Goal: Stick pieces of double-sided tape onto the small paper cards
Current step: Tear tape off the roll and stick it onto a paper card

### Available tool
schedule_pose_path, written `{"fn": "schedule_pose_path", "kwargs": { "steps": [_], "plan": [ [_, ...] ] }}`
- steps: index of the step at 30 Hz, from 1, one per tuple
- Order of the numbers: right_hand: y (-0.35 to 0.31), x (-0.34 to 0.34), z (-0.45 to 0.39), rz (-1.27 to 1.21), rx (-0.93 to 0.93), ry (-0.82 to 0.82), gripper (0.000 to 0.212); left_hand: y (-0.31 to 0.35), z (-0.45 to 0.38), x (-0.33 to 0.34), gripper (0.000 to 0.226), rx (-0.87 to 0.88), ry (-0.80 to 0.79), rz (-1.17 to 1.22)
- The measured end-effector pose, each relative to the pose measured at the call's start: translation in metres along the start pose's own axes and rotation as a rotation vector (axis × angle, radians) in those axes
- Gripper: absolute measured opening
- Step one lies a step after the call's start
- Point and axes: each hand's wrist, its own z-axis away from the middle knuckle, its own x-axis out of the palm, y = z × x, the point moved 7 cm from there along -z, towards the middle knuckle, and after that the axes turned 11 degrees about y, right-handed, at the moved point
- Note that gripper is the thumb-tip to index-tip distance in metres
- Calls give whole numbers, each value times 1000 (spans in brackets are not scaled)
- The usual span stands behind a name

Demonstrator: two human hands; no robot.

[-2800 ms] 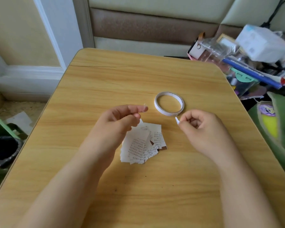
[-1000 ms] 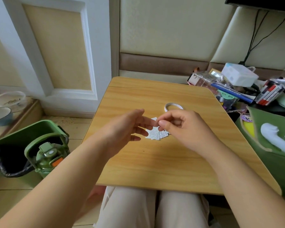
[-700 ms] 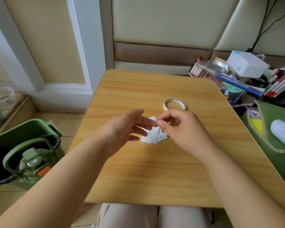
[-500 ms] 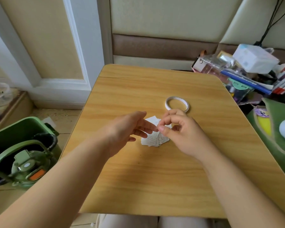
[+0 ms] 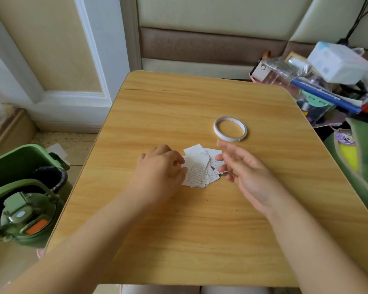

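So the small paper cards (image 5: 200, 168) sit in a fanned, overlapping pile mid-way across the wooden table (image 5: 179, 230), and the roll of double-sided tape (image 5: 230, 128) lies flat just beyond them, a bit to the right, not touching the pile. The left hand (image 5: 159, 172) is down at the left edge of the pile with its fingers curled over; it looks like the fingertips are pressing or pinching the edge of a card, but honestly the knuckles hide the contact so I can't say for sure. The right hand (image 5: 240, 166) floats just right of the pile, fingers loose and spread, holding nothing I can see, and the two hands are apart with the cards between them.

Handling-wise, my guess: these cards are feather-light, thin and floppy, so they'll slide on that smooth tabletop and lift off together if one gets nudged. Best bet is pinning the pile with one finger and peeling the top card by a free corner. The tape roll is thin and light too, so it'll skate unless you hold the ring by its rim while pulling the end, and any torn piece will cling to skin, so grab it by the very edge
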Motion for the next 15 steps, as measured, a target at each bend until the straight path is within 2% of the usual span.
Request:
{"fn": "schedule_pose_path", "kwargs": {
  "steps": [2, 4, 9, 13, 15],
  "plan": [
    [1, 0, 1, 3, -17, 9, 24, 0, -3, 11, 35, -20, -15, -211],
    [2, 0, 3, 14, -20, -6, 21, 0, -7, 19, 44, -44, -41, -295],
    [7, 2, 7, 14, 99, -104, 24, -3, -10, 21, 38, -47, -50, -195],
    [9, 3, 7, 42, 151, -142, 25, -3, -4, 20, 42, 29, -57, -172],
    [12, 3, 9, 20, 179, -149, 26, 1, 1, 16, 37, 115, 5, -143]
  ]
}}
